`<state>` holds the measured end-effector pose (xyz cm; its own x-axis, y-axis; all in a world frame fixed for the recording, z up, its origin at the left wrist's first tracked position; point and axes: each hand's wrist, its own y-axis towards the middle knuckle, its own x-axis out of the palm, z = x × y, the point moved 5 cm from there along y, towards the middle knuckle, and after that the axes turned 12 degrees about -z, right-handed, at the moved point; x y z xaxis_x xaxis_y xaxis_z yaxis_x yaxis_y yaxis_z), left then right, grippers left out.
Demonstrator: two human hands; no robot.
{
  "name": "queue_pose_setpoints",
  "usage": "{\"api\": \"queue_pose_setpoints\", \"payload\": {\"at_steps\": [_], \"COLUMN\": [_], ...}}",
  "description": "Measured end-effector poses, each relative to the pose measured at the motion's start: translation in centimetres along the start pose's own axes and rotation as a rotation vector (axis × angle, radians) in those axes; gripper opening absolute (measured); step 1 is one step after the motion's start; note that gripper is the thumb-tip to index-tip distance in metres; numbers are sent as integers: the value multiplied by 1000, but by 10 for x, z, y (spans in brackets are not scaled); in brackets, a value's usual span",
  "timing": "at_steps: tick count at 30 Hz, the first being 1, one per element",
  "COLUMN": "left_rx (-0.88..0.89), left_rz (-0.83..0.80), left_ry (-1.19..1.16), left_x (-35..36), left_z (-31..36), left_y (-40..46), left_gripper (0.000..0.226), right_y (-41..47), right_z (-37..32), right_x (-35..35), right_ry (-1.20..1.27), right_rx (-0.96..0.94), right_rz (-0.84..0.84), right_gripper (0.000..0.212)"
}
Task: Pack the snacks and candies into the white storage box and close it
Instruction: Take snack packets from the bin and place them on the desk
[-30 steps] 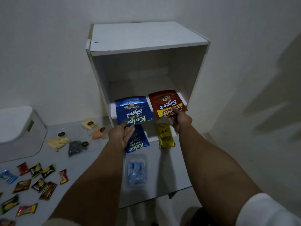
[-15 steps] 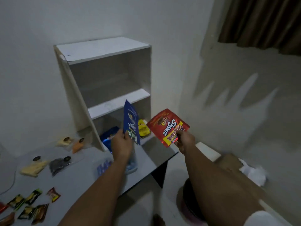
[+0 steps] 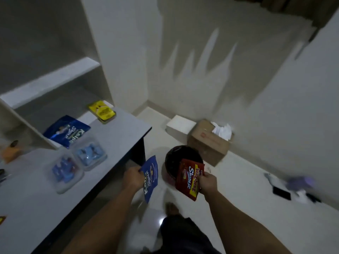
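The left hand grips a blue snack packet and the right hand pinches a red snack packet, both over the floor beside the grey table. The white storage box is not in view.

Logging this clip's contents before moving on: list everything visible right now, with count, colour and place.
blue snack pouch: 1, blue, in left hand, off the table
red snack pouch: 1, red, in right hand
second blue pouch: 1, blue, on table by shelf
yellow packet: 1, yellow, table's far edge
clear tubs: 2, clear, on table
table: 1, grey
shelf unit: 1, white
dark bin: 1, floor
cardboard box: 1, brown, floor
hands: left, right
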<state>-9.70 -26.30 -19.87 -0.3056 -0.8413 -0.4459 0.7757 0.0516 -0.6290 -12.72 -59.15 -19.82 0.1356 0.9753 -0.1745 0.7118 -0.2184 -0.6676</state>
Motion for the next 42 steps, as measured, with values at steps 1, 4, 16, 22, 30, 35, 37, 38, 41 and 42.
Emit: {"api": "queue_pose_setpoints", "payload": {"at_steps": [1, 4, 16, 22, 30, 35, 37, 38, 41, 42], "left_rx": [-8, -13, -87, -143, -170, -231, -254, -252, -241, -274], "left_rz": [-27, -53, -155, -177, -223, -182, -169, -134, -23, 35], "left_ry": [0, -21, 71, 20, -98, -70, -44, -63, -179, -197], "left_x": [11, 31, 99, 130, 138, 102, 81, 69, 23, 5], "left_z": [-5, 15, 78, 123, 146, 148, 145, 145, 145, 143], "left_y": [11, 13, 121, 171, 186, 168, 158, 153, 132, 124], "left_gripper": [16, 16, 26, 19, 19, 29, 30, 33, 46, 40], "right_y": [3, 12, 136, 195, 218, 217, 214, 212, 211, 212], "right_z": [8, 14, -53, -84, -112, -127, -137, -141, -160, -167], "right_x": [-7, -22, -34, -25, -18, -4, 10, 16, 53, 71], "right_ry": [-36, -123, -386, -473, -630, -728, -788, -810, -894, -931], "right_rx": [9, 33, 115, 127, 128, 86, 30, -1, -105, -143], "right_rz": [16, 64, -35, -114, -282, -378, -425, -439, -505, -535], "right_gripper": [27, 25, 28, 28, 34, 28, 27, 26, 23, 21]}}
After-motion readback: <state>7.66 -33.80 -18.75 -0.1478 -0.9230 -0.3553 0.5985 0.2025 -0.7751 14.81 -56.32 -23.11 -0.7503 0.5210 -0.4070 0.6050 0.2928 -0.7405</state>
